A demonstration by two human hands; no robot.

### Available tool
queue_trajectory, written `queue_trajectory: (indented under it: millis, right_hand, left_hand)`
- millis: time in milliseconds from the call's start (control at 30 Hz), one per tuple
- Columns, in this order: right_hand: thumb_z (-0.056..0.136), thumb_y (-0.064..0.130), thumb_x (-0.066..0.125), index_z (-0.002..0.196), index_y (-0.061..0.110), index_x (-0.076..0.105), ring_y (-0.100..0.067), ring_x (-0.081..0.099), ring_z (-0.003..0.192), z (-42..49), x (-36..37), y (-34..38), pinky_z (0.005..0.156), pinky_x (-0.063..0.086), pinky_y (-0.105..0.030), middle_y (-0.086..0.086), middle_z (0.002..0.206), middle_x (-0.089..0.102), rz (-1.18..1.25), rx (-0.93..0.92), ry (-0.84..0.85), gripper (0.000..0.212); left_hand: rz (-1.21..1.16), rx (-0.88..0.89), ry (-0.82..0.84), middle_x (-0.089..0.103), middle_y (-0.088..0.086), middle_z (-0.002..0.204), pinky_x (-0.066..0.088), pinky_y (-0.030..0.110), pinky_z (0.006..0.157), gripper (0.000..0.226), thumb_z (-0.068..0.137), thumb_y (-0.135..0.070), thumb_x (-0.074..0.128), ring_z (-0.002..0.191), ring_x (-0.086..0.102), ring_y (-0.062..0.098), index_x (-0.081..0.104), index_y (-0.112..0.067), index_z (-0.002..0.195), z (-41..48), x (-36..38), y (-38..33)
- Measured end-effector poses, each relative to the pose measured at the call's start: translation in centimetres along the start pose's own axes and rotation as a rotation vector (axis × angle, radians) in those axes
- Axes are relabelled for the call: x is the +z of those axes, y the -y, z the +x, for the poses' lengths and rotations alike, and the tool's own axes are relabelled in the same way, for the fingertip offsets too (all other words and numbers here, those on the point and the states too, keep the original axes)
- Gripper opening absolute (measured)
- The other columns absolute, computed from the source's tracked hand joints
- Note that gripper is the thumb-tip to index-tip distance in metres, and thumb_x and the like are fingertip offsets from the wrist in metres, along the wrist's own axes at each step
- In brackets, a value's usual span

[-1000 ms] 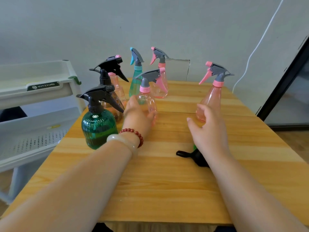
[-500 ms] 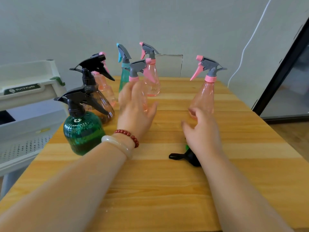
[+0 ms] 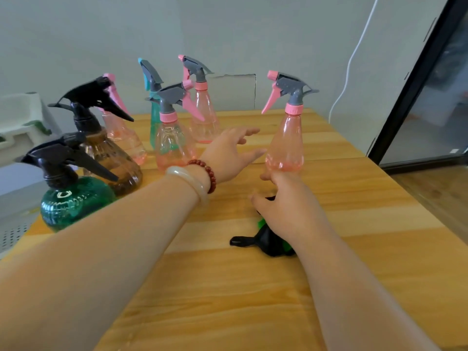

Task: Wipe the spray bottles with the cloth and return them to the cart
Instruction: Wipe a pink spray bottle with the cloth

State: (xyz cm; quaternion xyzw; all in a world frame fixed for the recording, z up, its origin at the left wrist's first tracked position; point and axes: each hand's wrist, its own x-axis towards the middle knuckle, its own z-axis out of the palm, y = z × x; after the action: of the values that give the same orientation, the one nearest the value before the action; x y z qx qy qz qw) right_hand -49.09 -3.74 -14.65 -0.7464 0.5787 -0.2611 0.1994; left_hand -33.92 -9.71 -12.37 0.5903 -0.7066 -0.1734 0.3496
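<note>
Several spray bottles stand on the wooden table (image 3: 253, 287). A pink bottle (image 3: 286, 138) stands alone at the right; my left hand (image 3: 231, 153), fingers spread and empty, hovers just to its left. My right hand (image 3: 281, 201) sits below that bottle's base, fingers relaxed, holding nothing. Under my right forearm lies a fallen black-and-green bottle (image 3: 268, 243), mostly hidden. At the left stand a green round bottle (image 3: 73, 201), a brown one (image 3: 114, 158), a teal one (image 3: 154, 117) and three more pink ones (image 3: 174, 145). No cloth is visible.
A white cart (image 3: 22, 117) stands left of the table, its perforated lower shelf below the table edge. A dark glass door (image 3: 430, 97) is at the right, with a white cable on the wall beside it.
My left hand let go of the middle pink bottle and swung right toward the lone pink bottle. My right hand stayed near that bottle's base. The view shifted right.
</note>
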Motion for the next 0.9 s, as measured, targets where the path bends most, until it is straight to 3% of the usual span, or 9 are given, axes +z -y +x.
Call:
queue_trajectory:
  millis: [67, 233, 267, 333, 400, 433, 533, 800, 900]
  right_hand:
    - [0.091, 0.046, 0.064, 0.139, 0.026, 0.05, -0.017, 0.046, 0.127, 0.2, -0.1, -0.2, 0.098, 0.042, -0.031, 0.005, 0.141, 0.046, -0.028, 0.023, 0.037, 0.054]
    - [0.088, 0.054, 0.063, 0.137, 0.029, 0.051, -0.016, 0.052, 0.117, 0.5, -1.1, -0.6, 0.08, 0.043, -0.029, 0.005, 0.137, 0.052, -0.034, 0.146, 0.205, 0.056]
    - [0.088, 0.055, 0.063, 0.137, 0.029, 0.052, -0.015, 0.053, 0.115, 0.6, -1.3, -0.7, 0.077, 0.042, -0.028, 0.006, 0.135, 0.053, -0.038, 0.149, 0.224, 0.057]
    - [0.088, 0.055, 0.063, 0.138, 0.03, 0.051, -0.016, 0.053, 0.117, 0.8, -1.4, -0.7, 0.079, 0.043, -0.028, 0.006, 0.135, 0.054, -0.045, 0.138, 0.238, 0.057]
    - [0.088, 0.055, 0.064, 0.139, 0.03, 0.051, -0.017, 0.051, 0.122, 0.9, -1.3, -0.6, 0.084, 0.046, -0.03, 0.006, 0.137, 0.053, -0.058, 0.131, 0.247, 0.058]
    - [0.088, 0.056, 0.064, 0.139, 0.03, 0.05, -0.018, 0.05, 0.123, 1.0, -1.2, -0.6, 0.087, 0.047, -0.031, 0.006, 0.138, 0.052, -0.071, 0.127, 0.255, 0.059]
    - [0.087, 0.057, 0.063, 0.138, 0.031, 0.05, -0.021, 0.046, 0.128, 1.2, -1.0, -0.5, 0.095, 0.047, -0.035, 0.006, 0.141, 0.048, -0.094, 0.121, 0.259, 0.06]
    - [0.083, 0.066, 0.061, 0.138, 0.034, 0.05, -0.024, 0.043, 0.131, 0.5, -0.9, 0.8, 0.103, 0.043, -0.041, 0.004, 0.142, 0.046, -0.199, 0.08, 0.333, 0.065]
    - [0.076, 0.071, 0.064, 0.139, 0.04, 0.047, -0.022, 0.044, 0.13, -0.3, -1.6, 1.5, 0.104, 0.043, -0.042, 0.005, 0.142, 0.044, -0.225, 0.045, 0.4, 0.072]
  left_hand:
    - [-0.007, -0.012, 0.1, 0.046, -0.012, 0.144, 0.04, 0.027, 0.105, 0.06, 0.091, -0.043, 0.065, 0.126, 0.047, 0.004, 0.042, -0.03, 0.144, 1.4, 0.5, -0.7]
    - [-0.086, -0.059, 0.322, 0.042, -0.01, 0.15, 0.036, 0.02, 0.102, 0.079, 0.09, -0.043, 0.067, 0.134, 0.042, 0.007, 0.023, -0.028, 0.153, 4.1, 2.4, -2.0]
    - [-0.08, -0.062, 0.334, 0.045, -0.009, 0.146, 0.037, 0.014, 0.098, 0.082, 0.089, -0.044, 0.068, 0.129, 0.046, 0.007, 0.021, -0.027, 0.154, 4.4, 2.8, -2.0]
    - [-0.047, -0.065, 0.301, 0.051, -0.012, 0.127, 0.035, -0.004, 0.07, 0.075, 0.089, -0.042, 0.068, 0.102, 0.054, 0.0, 0.029, -0.026, 0.151, 4.8, 3.3, -2.0]
    - [-0.027, -0.082, 0.226, 0.05, -0.015, 0.114, 0.035, -0.003, 0.054, 0.06, 0.09, -0.041, 0.067, 0.081, 0.049, -0.008, 0.041, -0.025, 0.141, 4.7, 3.4, -1.8]
    - [-0.027, -0.09, 0.187, 0.051, -0.015, 0.112, 0.037, 0.002, 0.052, 0.057, 0.089, -0.042, 0.067, 0.082, 0.052, -0.004, 0.043, -0.025, 0.138, 4.6, 3.5, -1.5]
    - [-0.06, -0.109, 0.1, 0.054, -0.012, 0.108, 0.035, 0.007, 0.059, 0.058, 0.087, -0.041, 0.07, 0.094, 0.056, 0.008, 0.043, -0.023, 0.136, 4.0, 3.6, -0.4]
    - [-0.098, -0.229, -0.057, 0.056, -0.015, 0.099, 0.039, 0.013, 0.061, 0.047, 0.085, -0.039, 0.073, 0.086, 0.055, -0.001, 0.047, -0.024, 0.121, -1.1, 0.4, 1.2]
    - [-0.063, -0.253, -0.062, 0.056, -0.008, 0.115, 0.047, 0.025, 0.084, 0.058, 0.083, -0.04, 0.074, 0.1, 0.058, 0.012, 0.045, -0.02, 0.13, -3.4, -0.8, 0.9]
